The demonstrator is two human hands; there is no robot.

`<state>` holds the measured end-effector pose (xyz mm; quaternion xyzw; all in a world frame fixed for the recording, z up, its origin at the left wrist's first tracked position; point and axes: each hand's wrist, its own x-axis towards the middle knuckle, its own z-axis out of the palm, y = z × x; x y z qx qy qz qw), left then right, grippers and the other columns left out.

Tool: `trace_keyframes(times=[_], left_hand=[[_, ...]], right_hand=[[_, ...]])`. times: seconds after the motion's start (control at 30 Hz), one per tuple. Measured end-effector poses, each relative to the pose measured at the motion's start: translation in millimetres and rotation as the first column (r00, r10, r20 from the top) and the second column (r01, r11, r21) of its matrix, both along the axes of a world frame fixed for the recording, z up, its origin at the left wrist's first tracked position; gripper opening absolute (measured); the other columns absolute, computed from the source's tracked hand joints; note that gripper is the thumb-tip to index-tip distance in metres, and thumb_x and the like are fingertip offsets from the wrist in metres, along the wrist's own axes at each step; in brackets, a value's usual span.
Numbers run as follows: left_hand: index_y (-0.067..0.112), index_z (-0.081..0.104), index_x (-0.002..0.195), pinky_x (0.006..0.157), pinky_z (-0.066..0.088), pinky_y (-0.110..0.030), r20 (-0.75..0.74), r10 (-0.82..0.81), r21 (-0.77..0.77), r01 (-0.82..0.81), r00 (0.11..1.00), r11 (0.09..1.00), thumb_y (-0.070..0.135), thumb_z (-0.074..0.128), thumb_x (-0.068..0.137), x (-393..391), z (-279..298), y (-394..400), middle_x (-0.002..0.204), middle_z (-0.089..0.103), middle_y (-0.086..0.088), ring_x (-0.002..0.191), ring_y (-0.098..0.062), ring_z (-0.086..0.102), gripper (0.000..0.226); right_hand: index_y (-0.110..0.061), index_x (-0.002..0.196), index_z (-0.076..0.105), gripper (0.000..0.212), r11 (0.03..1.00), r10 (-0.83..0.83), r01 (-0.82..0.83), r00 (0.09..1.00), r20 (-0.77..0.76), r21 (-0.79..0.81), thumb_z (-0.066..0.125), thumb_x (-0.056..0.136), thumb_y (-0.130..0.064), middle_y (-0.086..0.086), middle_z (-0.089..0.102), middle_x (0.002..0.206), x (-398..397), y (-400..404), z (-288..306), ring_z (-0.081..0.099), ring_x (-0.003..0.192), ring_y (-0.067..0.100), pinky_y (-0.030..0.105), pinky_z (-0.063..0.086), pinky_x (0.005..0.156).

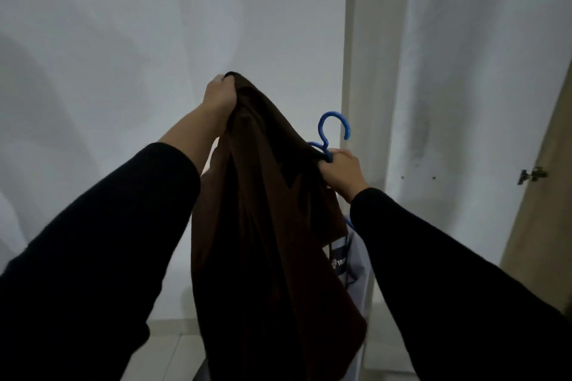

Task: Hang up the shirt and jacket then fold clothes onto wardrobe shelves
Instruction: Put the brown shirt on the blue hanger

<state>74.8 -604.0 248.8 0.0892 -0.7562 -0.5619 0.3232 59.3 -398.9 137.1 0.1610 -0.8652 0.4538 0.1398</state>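
Note:
A dark brown garment (266, 226) hangs in front of me, held up between both hands. My left hand (218, 96) grips its top edge, raised highest. My right hand (342, 172) grips the neck of a blue plastic hanger (332, 130) together with the garment's other edge; the hook points up. Most of the hanger is hidden inside the cloth. A pale grey garment (353, 260) with a dark printed patch shows behind the brown one, low on the right.
A white wall fills the left and centre. A white wardrobe panel edge (365, 71) runs vertically right of centre. A wooden wardrobe door (544, 195) with a metal hinge (532, 175) stands open at the far right. Pale floor tiles (167, 346) lie below.

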Motion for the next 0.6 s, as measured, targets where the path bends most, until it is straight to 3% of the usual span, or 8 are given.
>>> trace_keyframes(times=[0.07,0.17,0.23,0.3,0.4,0.53,0.6], left_hand=[[0.002,0.046,0.129,0.086,0.04,-0.03,0.113,0.11,-0.144,-0.093,0.987,0.985,0.019,0.026,0.1,7,-17,-4,0.128,0.052,-0.017,0.118,-0.032,0.051,0.039],[-0.002,0.051,0.12,0.084,0.041,-0.034,0.233,0.191,-0.321,-0.11,0.953,0.941,0.015,0.031,0.098,15,-47,-3,0.124,0.054,-0.021,0.113,-0.036,0.052,0.035],[-0.002,0.056,0.113,0.079,0.041,-0.033,0.287,0.172,-0.419,-0.038,0.942,0.907,0.013,0.036,0.095,20,-62,6,0.119,0.058,-0.022,0.104,-0.035,0.055,0.031],[0.0,0.059,0.111,0.077,0.041,-0.031,0.371,0.146,-0.497,0.063,0.917,0.866,0.014,0.043,0.093,22,-73,23,0.116,0.06,-0.018,0.099,-0.03,0.055,0.028],[0.013,0.05,0.121,0.086,0.048,-0.033,0.494,-0.048,-0.401,0.276,0.868,0.873,0.02,0.059,0.087,25,-85,56,0.117,0.056,-0.006,0.106,-0.025,0.055,0.036],[0.014,0.052,0.1,0.073,0.043,-0.027,0.387,-0.27,-0.396,0.423,0.882,0.815,0.031,0.061,0.07,31,-82,109,0.095,0.056,0.001,0.09,-0.018,0.053,0.036],[0.016,0.051,0.103,0.077,0.045,-0.027,0.392,-0.398,-0.345,0.534,0.829,0.772,0.032,0.059,0.065,37,-81,132,0.097,0.057,0.0,0.09,-0.017,0.054,0.042]], right_hand=[[-0.01,0.065,0.047,0.022,0.999,-0.033,0.033,0.999,-0.038,-0.005,0.044,0.086,-0.006,0.002,0.044,0.06,5,11,7,0.047,0.064,0.02,0.032,0.044,0.067],[-0.008,0.068,0.051,0.021,0.998,-0.055,0.052,0.996,-0.068,-0.046,0.046,0.088,-0.01,0.003,0.045,0.061,8,27,21,0.049,0.07,0.023,0.04,0.049,0.076],[-0.004,0.075,0.057,0.019,0.996,-0.048,0.041,0.996,-0.081,-0.084,0.047,0.09,-0.014,0.003,0.047,0.063,10,35,32,0.048,0.069,0.021,0.037,0.049,0.072],[-0.006,0.076,0.056,0.02,0.996,-0.029,0.019,0.994,-0.104,-0.091,0.049,0.091,-0.017,0.001,0.046,0.062,14,42,43,0.044,0.064,0.016,0.024,0.042,0.061],[-0.007,0.076,0.054,0.02,0.998,-0.001,-0.007,0.992,-0.13,-0.067,0.049,0.091,-0.018,0.003,0.047,0.065,17,51,54,0.042,0.061,0.013,0.019,0.035,0.056],[-0.008,0.07,0.053,0.023,1.0,-0.001,0.0,0.991,-0.132,-0.006,0.052,0.091,-0.018,0.001,0.046,0.062,19,59,55,0.042,0.058,0.012,0.022,0.04,0.061],[-0.008,0.07,0.055,0.024,1.0,0.0,0.0,0.992,-0.129,0.005,0.052,0.092,-0.018,0.0,0.047,0.062,19,61,51,0.043,0.058,0.01,0.022,0.041,0.064]])
